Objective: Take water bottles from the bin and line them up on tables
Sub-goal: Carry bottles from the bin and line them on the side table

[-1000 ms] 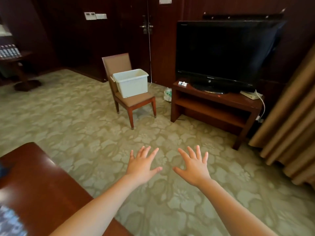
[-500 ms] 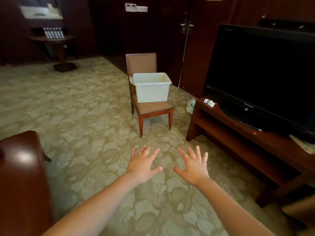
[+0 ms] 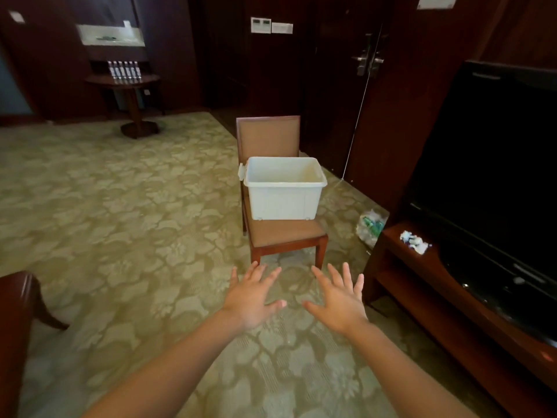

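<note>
Head view: white bin on brown chair

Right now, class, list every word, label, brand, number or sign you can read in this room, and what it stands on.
None can be read.
Bottles on the round table: labels too small.
Wall panels: markings too small.
White sheet at the top edge: blurred, cut off.
Bag on the floor: green print, blurred.
</note>
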Motion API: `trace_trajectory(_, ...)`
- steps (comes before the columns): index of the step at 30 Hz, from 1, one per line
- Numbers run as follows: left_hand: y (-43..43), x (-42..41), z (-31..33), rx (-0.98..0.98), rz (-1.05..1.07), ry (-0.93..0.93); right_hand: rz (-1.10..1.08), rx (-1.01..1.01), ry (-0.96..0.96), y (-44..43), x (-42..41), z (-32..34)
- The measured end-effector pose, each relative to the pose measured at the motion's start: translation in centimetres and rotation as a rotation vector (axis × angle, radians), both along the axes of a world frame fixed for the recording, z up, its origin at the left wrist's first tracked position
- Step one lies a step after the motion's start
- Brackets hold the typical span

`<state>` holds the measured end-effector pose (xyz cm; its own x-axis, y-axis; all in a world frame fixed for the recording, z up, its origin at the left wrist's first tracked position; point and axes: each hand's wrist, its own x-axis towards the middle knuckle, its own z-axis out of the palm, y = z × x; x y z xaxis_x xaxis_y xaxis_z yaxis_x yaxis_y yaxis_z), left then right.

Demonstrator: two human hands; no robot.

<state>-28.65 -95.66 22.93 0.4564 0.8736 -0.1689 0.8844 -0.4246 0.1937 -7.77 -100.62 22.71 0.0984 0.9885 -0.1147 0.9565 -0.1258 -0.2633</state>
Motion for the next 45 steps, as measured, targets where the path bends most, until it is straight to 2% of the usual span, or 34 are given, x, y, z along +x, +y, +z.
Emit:
trace_trajectory(10,19.8,6.2,0.2,-0.011,0.039,0.012,0.031,0.015,0.015,21.3,6.7,0.2)
trace_trajectory(22,44.9,15.5,0.7,0.04,0.247,0.0,0.155,0.038,-0.059,49.9,17.0,1.5)
trace_trajectory(28,53.2,17.0,-0.7,0.002,0.305,0.0,0.194,-0.024,-0.024,59.4,18.9,0.0)
trace_trajectory(36,67.8,18.2,-5.9,-0.089,0.303,0.009,0.198,-0.164,0.017,73.4,20.2,-4.5)
trace_trajectory(45,84.0,16.9,-13.0,-0.325,0.234,0.051,0.11,-0.435,0.104,87.4,18.8,-11.7)
